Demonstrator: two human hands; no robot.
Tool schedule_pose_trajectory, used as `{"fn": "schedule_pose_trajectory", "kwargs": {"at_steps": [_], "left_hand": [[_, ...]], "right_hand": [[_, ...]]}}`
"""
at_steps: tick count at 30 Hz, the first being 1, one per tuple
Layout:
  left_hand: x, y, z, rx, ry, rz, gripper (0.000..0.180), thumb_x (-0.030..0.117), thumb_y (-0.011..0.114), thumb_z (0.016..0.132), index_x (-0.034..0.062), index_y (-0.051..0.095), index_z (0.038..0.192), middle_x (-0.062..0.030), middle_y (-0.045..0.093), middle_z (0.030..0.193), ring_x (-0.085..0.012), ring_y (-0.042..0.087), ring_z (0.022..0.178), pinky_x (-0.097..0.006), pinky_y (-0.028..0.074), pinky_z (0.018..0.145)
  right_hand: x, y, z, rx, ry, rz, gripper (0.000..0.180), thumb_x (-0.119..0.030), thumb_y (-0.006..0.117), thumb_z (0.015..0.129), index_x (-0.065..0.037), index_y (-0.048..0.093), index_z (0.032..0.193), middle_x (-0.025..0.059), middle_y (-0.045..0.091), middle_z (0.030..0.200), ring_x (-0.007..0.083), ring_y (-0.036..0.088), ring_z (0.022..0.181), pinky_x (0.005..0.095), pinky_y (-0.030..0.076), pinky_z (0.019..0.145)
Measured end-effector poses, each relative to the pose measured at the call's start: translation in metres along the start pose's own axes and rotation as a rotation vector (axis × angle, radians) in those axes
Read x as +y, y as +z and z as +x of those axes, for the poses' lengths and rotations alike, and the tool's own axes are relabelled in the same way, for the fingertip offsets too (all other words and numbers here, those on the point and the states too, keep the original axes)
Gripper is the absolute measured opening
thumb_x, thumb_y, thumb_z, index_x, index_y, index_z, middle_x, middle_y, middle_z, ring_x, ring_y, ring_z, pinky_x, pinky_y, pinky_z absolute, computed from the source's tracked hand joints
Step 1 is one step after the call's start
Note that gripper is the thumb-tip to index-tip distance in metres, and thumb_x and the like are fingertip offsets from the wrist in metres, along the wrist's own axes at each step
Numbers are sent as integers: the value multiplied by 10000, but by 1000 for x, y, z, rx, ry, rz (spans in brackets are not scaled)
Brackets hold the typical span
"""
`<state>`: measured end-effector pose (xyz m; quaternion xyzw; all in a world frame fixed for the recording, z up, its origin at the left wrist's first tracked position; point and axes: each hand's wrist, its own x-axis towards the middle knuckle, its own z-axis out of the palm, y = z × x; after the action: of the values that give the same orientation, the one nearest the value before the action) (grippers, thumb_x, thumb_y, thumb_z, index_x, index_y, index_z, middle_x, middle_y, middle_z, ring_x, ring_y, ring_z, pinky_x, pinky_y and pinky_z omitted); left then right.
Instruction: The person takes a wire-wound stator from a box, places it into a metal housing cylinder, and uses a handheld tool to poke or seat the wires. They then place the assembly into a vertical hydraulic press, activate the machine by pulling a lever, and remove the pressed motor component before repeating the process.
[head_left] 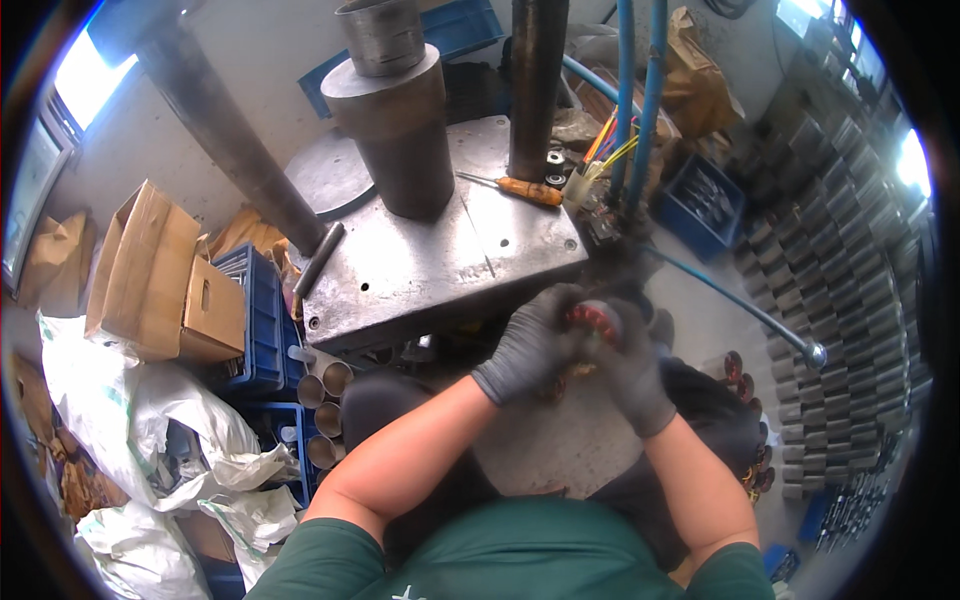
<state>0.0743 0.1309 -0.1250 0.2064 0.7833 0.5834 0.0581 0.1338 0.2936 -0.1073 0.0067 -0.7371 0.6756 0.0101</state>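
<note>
Both my hands wear dark grey gloves and meet just past the front edge of the steel press bed. My left hand and my right hand are closed round a small round part with red edging, which looks like a motor stator with copper-coloured windings. The gloves hide most of this part. On the bed, an orange-handled screwdriver lies beside a dark steel column, and a dark metal rod rests along the left edge.
A heavy steel cylinder stands on the bed. To the left are cardboard boxes, blue crates, metal sleeves and white sacks. Right are stacked metal cylinders, a blue bin and a slanting round-knobbed lever.
</note>
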Motion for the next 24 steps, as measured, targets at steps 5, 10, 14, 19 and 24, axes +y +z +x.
{"fn": "schedule_pose_trajectory", "kwargs": {"at_steps": [5,10,14,19,24], "left_hand": [[19,-28,-5,-191,293,-11,696,156,836,779,126,517,1397,-179,547,1323,-282,557,1236,-402,484,1043],[18,-24,0,-345,563,344,682,204,908,677,143,597,1280,-211,500,1408,-408,567,1231,-445,506,1014],[7,-17,-10,-448,296,238,586,210,915,668,119,634,1174,-212,512,1385,-410,590,1195,-433,520,987],[-3,-14,-16,-337,255,109,498,246,903,716,101,646,1117,-177,521,1274,-361,582,1169,-407,509,995],[-3,-9,-19,-303,259,59,499,275,896,739,99,643,1132,-156,489,1236,-324,556,1162,-385,488,1002]], "right_hand": [[8,-33,13,-23,270,287,514,-302,568,863,-55,585,1313,111,690,1073,184,714,821,250,587,539],[13,-50,15,-175,427,398,560,-297,563,864,-48,550,1366,109,702,1032,174,713,752,241,564,502],[2,-50,12,-316,280,126,667,-352,660,864,-46,481,1429,135,657,1193,221,656,1038,327,546,816],[-25,-37,-2,-291,-92,-449,948,-367,843,795,-48,325,1523,129,524,1414,233,508,1325,376,440,1080],[-8,-25,-4,-123,-145,-241,881,-300,910,720,-33,460,1430,102,540,1289,224,537,1231,364,457,1047]]}}
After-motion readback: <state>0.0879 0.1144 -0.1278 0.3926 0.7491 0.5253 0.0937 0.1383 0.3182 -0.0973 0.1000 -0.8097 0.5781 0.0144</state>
